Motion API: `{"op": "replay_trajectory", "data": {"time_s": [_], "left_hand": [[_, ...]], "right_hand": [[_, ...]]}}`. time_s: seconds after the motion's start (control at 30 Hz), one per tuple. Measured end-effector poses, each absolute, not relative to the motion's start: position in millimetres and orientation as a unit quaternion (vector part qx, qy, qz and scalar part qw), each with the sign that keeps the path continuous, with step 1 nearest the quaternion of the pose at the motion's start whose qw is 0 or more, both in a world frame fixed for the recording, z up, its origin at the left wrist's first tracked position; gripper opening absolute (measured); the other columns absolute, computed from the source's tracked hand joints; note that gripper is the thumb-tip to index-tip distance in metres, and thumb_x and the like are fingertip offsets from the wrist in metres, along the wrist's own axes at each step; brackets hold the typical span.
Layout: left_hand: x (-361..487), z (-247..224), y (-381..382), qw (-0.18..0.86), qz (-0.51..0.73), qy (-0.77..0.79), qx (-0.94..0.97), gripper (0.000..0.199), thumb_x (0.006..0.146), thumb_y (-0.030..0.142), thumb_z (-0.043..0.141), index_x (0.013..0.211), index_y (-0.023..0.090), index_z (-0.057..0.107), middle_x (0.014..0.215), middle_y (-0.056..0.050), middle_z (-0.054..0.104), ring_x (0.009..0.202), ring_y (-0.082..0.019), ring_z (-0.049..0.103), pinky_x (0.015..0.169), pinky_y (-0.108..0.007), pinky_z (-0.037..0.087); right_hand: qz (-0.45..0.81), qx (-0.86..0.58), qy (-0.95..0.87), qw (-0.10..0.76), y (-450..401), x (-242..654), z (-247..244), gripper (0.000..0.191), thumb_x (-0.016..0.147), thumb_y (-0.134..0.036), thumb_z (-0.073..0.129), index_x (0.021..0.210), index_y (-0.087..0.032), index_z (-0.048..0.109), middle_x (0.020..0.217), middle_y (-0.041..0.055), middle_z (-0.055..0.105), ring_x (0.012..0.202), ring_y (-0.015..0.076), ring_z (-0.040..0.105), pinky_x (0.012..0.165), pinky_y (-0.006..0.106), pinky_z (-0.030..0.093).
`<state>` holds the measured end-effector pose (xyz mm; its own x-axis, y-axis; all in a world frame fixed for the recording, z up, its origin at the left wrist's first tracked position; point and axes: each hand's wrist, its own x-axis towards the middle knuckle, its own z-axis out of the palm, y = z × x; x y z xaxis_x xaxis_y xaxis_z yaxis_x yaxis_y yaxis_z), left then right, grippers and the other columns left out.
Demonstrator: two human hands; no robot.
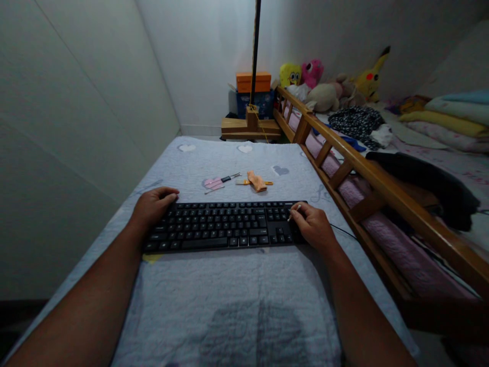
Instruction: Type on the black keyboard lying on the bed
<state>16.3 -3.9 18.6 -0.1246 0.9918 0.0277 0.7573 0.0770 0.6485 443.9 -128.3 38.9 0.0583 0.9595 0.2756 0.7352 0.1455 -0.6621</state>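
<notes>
A black keyboard lies flat on the quilted cloth in front of me. My left hand is curled over its upper left corner, gripping that end; the fingertips reach past the back edge. Over the number pad on the right, my right hand pinches a thin white cotton swab. The swab's lower tip is down at the keys, though exact contact is hard to see. Behind the keyboard are another cotton swab, a black-handled tool with metal ends, and an orange cloth lying across a brush.
A wooden bed rail runs along the right side. The keyboard's cable trails toward it. Beyond the far edge stand an orange box and a wooden stand with a pole. Soft toys and bedding lie on the bed.
</notes>
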Motion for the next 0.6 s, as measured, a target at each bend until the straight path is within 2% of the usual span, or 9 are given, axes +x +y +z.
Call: {"op": "replay_trajectory", "data": {"time_s": [0.23, 0.6], "left_hand": [[14.6, 15.8, -2.7, 0.231, 0.279, 0.694, 0.622, 0.042, 0.073, 0.048, 0.064, 0.101, 0.019, 0.077, 0.106, -0.006, 0.080, 0.098, -0.029, 0.070, 0.097, -0.039, 0.051], [15.3, 17.1, -2.8, 0.220, 0.261, 0.703, 0.624, 0.047, 0.074, 0.049, 0.060, 0.104, 0.017, 0.078, 0.110, -0.007, 0.080, 0.103, -0.028, 0.070, 0.100, -0.036, 0.050]], "right_hand": [[0.158, -0.636, -0.666, 0.357, -128.5, 442.6, 39.6, 0.021, 0.090, -0.034, 0.051, 0.075, -0.024, 0.063, 0.071, 0.0026, 0.069, 0.067, 0.0208, 0.064, 0.068, 0.031, 0.045], [0.156, -0.633, -0.669, 0.356, -129.3, 442.3, 40.6, 0.021, 0.090, -0.033, 0.052, 0.076, -0.023, 0.063, 0.072, 0.0029, 0.070, 0.069, 0.0205, 0.065, 0.068, 0.030, 0.044]]}}
